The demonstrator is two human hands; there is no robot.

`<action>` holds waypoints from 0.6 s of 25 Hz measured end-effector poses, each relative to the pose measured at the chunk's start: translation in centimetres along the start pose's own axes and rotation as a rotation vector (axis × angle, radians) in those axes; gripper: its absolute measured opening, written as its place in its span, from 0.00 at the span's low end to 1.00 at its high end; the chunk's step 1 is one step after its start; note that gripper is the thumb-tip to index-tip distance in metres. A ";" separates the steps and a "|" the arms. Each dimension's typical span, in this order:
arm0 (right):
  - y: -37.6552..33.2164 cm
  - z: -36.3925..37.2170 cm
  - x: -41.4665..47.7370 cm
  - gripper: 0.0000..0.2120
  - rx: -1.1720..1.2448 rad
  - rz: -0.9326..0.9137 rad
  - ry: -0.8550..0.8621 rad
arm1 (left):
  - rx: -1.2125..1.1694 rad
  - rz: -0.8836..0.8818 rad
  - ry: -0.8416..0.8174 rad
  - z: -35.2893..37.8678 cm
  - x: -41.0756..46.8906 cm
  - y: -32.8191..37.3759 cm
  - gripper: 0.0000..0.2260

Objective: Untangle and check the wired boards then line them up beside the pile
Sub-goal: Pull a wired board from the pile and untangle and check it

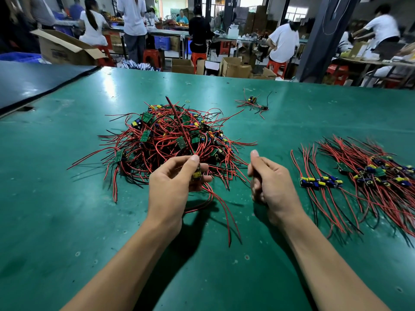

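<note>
Left of centre on the green bench mat [67,221], I see the tangled pile of red and black wires and small green circuit boards [170,135]. Just before it, the left hand [173,185] grips one wired board with a yellow capacitor [197,174], its leads rising over the pile. The right hand [269,182] has curled fingers, and I cannot tell whether it pinches a wire; farther right, the row of straightened boards [321,182] lies on the mat.

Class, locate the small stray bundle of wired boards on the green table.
Head view: the stray bundle lies far back on the table, right of the pile and beyond the lined-up boards, touching neither.
</note>
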State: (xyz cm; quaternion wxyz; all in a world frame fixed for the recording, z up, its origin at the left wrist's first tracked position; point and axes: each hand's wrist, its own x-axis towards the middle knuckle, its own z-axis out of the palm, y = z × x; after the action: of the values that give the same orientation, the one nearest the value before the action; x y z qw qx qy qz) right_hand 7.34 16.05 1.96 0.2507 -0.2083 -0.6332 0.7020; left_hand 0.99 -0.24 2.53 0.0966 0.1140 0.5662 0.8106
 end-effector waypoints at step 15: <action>0.6 -0.4 0.1 0.23 -0.079 0.006 -0.048 | -0.415 -0.193 0.021 0.3 0.7 1.5 0.03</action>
State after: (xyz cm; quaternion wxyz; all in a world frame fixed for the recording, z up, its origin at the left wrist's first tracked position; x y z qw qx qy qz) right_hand 7.47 16.32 1.30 0.2247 -0.2031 -0.6657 0.6820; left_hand 0.34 -0.23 4.06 0.1893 0.0286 0.3965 0.8979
